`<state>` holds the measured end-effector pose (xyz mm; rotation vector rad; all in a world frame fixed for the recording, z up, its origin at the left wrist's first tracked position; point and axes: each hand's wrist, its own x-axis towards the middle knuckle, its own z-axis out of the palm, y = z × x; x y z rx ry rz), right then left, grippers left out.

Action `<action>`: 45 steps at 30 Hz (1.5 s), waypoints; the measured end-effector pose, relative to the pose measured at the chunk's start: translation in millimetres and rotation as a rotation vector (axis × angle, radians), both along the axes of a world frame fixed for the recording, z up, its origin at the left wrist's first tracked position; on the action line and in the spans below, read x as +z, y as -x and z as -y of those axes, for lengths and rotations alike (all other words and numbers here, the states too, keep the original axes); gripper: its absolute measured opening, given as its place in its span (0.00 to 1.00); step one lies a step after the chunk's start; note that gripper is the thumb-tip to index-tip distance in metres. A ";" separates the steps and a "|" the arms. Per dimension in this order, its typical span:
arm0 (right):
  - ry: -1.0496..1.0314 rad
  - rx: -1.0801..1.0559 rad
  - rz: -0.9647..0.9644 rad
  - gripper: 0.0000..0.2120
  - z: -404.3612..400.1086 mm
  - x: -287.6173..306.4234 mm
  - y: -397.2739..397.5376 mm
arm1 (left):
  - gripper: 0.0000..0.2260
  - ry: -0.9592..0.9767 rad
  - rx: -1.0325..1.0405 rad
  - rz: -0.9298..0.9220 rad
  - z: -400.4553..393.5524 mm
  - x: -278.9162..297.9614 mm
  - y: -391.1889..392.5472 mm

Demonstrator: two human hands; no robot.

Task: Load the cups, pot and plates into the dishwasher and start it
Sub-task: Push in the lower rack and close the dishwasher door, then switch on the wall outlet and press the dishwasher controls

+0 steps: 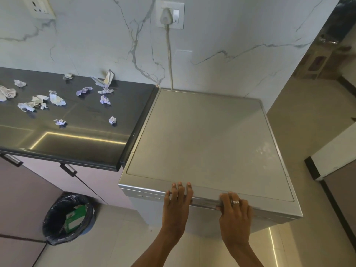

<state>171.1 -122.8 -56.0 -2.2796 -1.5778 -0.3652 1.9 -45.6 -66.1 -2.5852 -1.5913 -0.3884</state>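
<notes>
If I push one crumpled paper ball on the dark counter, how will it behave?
The crumpled paper ball probably slides or tumbles easily; it looks very light. Its creased, irregular shape suggests it would roll only briefly. It would likely squash rather than break. The glossy counter looks slippery.

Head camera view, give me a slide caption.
Both hands, left and right, on the closed dishwasher's top front edge.

I'm in a home kitchen: a silver dishwasher point(208, 143) stands beside a dark glossy table point(81, 130) with cupboards point(28, 189) under it, a marble-look wall point(221, 39) with sockets point(170, 15), and a lined bin point(68, 218).
</notes>
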 end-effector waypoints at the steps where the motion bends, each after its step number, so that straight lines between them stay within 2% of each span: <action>1: 0.039 -0.010 0.000 0.19 -0.5 4.6 0.5 | 0.35 0.030 0.004 -0.012 0.6 3.2 -0.3; 6: 0.119 -0.023 -0.025 0.22 -2.5 17.6 5.4 | 0.36 0.182 0.000 -0.017 1.2 18.7 1.0; 9: 0.165 0.019 -0.027 0.21 -1.3 25.3 1.3 | 0.34 0.191 -0.026 0.015 1.0 28.5 3.5; 13: 0.250 0.088 -0.117 0.20 5.8 38.3 -6.3 | 0.21 0.142 -0.087 0.110 3.3 45.3 5.1; 17: 0.176 0.167 -0.216 0.07 6.0 59.0 -16.9 | 0.06 0.150 -0.088 0.111 -1.7 60.3 4.0; 18: 0.161 0.167 -0.235 0.07 2.7 62.2 -20.8 | 0.03 0.160 -0.096 0.090 -4.4 61.9 3.9; 22: 0.181 0.192 -0.257 0.23 -20.4 67.9 -33.6 | 0.19 0.214 -0.085 0.070 -20.4 65.6 6.9; 25: 0.223 0.241 -0.278 0.25 -40.2 78.0 -34.3 | 0.33 0.283 -0.002 0.085 -35.6 73.0 7.7; 28: 0.287 0.271 -0.292 0.32 -61.8 88.1 -31.9 | 0.46 0.319 0.020 0.067 -46.6 81.5 6.2; 30: 0.312 0.293 -0.310 0.38 -77.2 93.8 -29.4 | 0.51 0.372 0.049 0.056 -53.5 88.8 5.1; 32: 0.324 0.299 -0.312 0.39 -93.8 100.3 -26.3 | 0.53 0.394 0.072 0.042 -62.7 97.8 4.2; 35: 0.328 0.298 -0.280 0.31 -122.2 109.9 -21.6 | 0.55 0.380 0.092 0.090 -83.8 105.4 5.2; 37: 0.321 0.296 -0.291 0.31 -141.6 115.1 -19.3 | 0.54 0.357 0.085 0.103 -102.8 109.8 6.1; 39: 0.334 0.288 -0.284 0.31 -161.8 119.9 -17.3 | 0.47 0.347 0.078 0.117 -124.3 116.2 6.7; 42: 0.341 0.266 -0.277 0.31 -193.7 126.1 -14.5 | 0.30 0.364 0.074 0.125 -157.5 128.6 8.5; 45: 0.351 0.231 -0.280 0.31 -228.0 135.5 -11.2 | 0.26 0.338 0.058 0.136 -195.3 140.6 11.7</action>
